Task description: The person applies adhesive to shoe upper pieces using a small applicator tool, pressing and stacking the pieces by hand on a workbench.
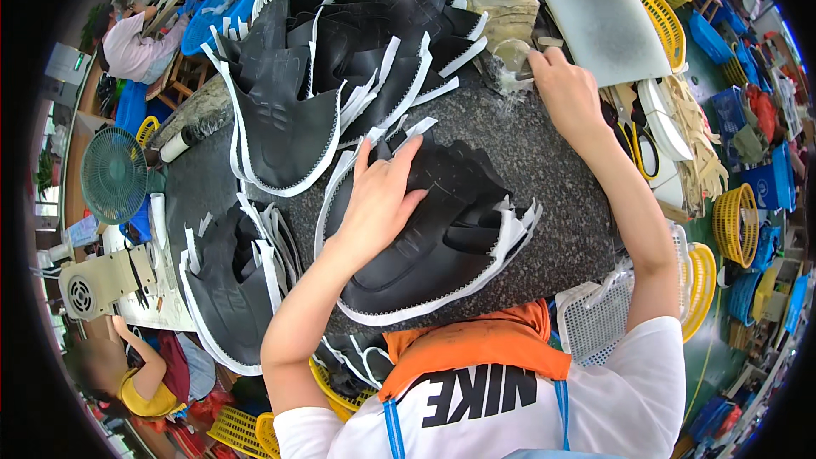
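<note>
Black shoe uppers with white zigzag-stitched edging [425, 263] lie stacked before me on the dark speckled work surface [561, 195]. My left hand [378, 200] rests on this stack, fingers apart, the fingertips close to white strips at its far edge. Farther right, my right hand [568, 89] is closed beside a small clear, crusted cup [512, 55]. Whatever its fingers grip is too hidden to name. A larger pile of black uppers [285, 119] covers the far left of the surface. Another stack of uppers [229, 289] sits at the near left.
A white board [599, 17] lies beyond my right hand. Yellow-handled scissors [633, 140] and pale gloves [701, 157] are at the right edge. A green fan [114, 174] stands left. Two other people, one in a yellow top [151, 387], are on the left side.
</note>
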Action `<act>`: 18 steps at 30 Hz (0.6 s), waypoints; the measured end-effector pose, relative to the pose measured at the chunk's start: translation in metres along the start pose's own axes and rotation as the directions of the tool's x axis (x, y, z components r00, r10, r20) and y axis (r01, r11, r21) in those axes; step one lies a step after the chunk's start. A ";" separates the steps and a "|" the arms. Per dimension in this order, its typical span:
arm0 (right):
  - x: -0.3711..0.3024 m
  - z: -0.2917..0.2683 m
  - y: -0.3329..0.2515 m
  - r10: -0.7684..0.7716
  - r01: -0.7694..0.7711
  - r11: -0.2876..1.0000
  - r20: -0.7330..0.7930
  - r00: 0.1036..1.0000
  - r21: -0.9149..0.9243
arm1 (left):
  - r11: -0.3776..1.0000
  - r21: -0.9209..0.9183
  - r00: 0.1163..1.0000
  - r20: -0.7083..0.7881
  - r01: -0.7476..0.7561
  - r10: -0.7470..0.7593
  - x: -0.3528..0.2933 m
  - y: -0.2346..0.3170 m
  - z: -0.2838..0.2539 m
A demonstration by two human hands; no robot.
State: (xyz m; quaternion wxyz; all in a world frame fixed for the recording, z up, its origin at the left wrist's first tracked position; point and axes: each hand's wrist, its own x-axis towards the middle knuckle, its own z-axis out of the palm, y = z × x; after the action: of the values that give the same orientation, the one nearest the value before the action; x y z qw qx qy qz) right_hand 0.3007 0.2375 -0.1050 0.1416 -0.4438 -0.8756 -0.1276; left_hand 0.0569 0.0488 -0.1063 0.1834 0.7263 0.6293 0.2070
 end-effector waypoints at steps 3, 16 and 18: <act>-0.013 -0.002 0.012 0.105 -0.095 0.983 -0.060 0.993 0.154 | 0.997 0.038 0.997 0.052 -0.063 0.061 -0.003 0.011 -0.016; -0.034 -0.053 -0.079 -0.258 -0.147 0.319 0.235 0.937 0.936 | 0.996 0.044 0.995 0.069 -0.081 0.078 -0.005 0.003 -0.021; -0.033 -0.051 -0.083 -0.223 -0.153 0.362 0.245 0.943 0.919 | 0.995 0.044 0.995 0.049 -0.084 0.082 -0.007 0.002 -0.019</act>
State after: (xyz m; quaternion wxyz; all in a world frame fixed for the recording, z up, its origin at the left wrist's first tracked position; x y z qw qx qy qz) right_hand 0.2588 0.1484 -0.0779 0.2161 -0.2812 -0.8130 0.4618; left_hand 0.0472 0.0414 -0.0899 0.1726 0.7605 0.5988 0.1826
